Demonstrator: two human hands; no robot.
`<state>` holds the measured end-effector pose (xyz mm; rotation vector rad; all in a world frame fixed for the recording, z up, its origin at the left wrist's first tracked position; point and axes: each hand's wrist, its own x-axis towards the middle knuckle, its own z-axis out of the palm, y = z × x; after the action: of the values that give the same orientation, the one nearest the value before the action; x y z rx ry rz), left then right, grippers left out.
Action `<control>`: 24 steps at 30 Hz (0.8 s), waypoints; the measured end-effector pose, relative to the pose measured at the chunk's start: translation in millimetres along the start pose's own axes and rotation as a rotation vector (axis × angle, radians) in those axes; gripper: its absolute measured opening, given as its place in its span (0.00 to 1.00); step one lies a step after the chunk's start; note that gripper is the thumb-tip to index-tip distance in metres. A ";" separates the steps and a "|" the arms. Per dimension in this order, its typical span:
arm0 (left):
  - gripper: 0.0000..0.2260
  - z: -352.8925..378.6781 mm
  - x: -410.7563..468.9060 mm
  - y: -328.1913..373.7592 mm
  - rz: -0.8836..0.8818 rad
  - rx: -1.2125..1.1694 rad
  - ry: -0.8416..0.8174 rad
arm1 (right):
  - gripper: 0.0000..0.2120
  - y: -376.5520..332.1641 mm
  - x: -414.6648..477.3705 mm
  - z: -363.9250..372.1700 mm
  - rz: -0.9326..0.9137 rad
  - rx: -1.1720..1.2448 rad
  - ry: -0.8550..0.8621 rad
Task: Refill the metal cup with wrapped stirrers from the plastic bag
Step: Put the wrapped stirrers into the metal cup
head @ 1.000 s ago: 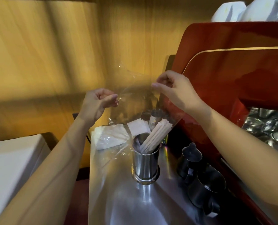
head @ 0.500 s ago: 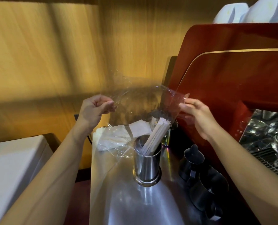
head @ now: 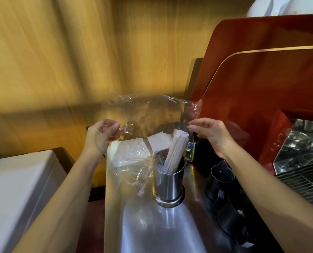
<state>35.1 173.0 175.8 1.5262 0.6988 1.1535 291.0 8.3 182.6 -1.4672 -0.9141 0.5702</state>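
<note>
A shiny metal cup (head: 169, 181) stands on the steel counter (head: 148, 225). A bundle of white wrapped stirrers (head: 175, 148) leans inside it, tops sticking out above the rim. Above the cup I hold a clear plastic bag (head: 152, 115) stretched flat between both hands. My left hand (head: 101, 136) pinches its left edge. My right hand (head: 210, 134) pinches its right edge, just right of the stirrer tops. The bag looks empty.
White napkins in clear wrap (head: 132, 154) lie behind the cup. Two dark metal pitchers (head: 221, 181) stand right of it. A red espresso machine (head: 261, 79) fills the right side, with a drip grate (head: 305, 181). A white box (head: 15, 194) sits at left.
The bag's top edge has come down and spread wider. My right hand dropped from the bag's top to its right edge; my left hand kept its pinch.
</note>
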 end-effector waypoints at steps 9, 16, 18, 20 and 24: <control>0.02 -12.8 -12.5 -25.6 -0.185 -0.043 -0.002 | 0.01 -1.4 8.6 12.3 -0.097 -0.013 -0.004; 0.03 -17.4 -3.1 -18.6 -0.134 -0.005 0.009 | 0.02 -23.6 14.7 17.1 -0.210 -0.009 -0.009; 0.02 -17.9 3.8 -8.8 -0.088 -0.021 0.014 | 0.02 -36.9 17.7 16.6 -0.265 -0.004 -0.001; 0.02 -17.7 10.0 1.2 -0.055 -0.032 0.019 | 0.03 -49.4 21.2 16.1 -0.310 0.000 0.018; 0.02 -18.8 17.0 15.1 -0.025 -0.011 0.040 | 0.06 -61.6 26.8 17.8 -0.318 0.000 0.051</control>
<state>21.9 191.1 195.1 1.4850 0.7353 1.1703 279.4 36.2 245.2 -1.2962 -1.0806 0.2962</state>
